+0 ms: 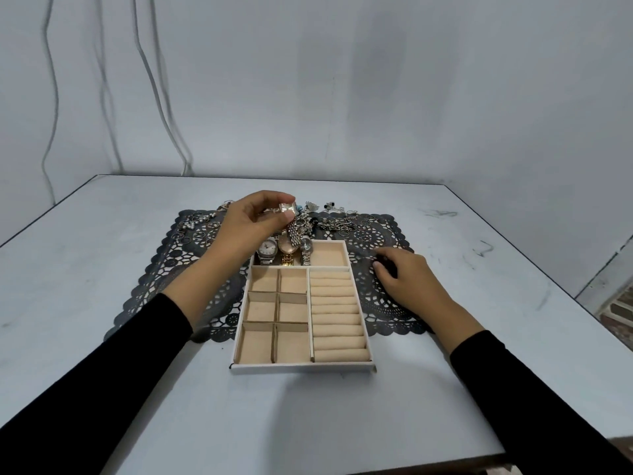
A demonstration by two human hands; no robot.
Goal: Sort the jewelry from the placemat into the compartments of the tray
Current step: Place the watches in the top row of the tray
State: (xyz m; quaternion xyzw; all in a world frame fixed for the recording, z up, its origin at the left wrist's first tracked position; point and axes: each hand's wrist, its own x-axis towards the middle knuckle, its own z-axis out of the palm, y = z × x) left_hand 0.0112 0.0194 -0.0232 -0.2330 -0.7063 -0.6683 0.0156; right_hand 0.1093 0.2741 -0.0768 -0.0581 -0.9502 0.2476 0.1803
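Note:
A beige tray point(301, 366) with several compartments sits on a black lace placemat point(376, 303). My left hand point(246, 224) pinches a silver watch point(291, 221) by its case, the band hanging above the tray's far long compartment. Three watches lie in that compartment: a silver one point(266, 250), a gold one point(287, 248) and a small silver one point(306, 250). My right hand point(404, 275) rests on the placemat just right of the tray, fingers curled, a small dark thing at its fingertips. Rings, chains and earrings point(339, 222) lie along the placemat's far edge.
The white table point(342, 416) ends at a wall behind and drops off at the right edge. Several rings and a beaded piece point(195, 228) lie on the placemat's far left. White cables point(164, 114) hang down the wall.

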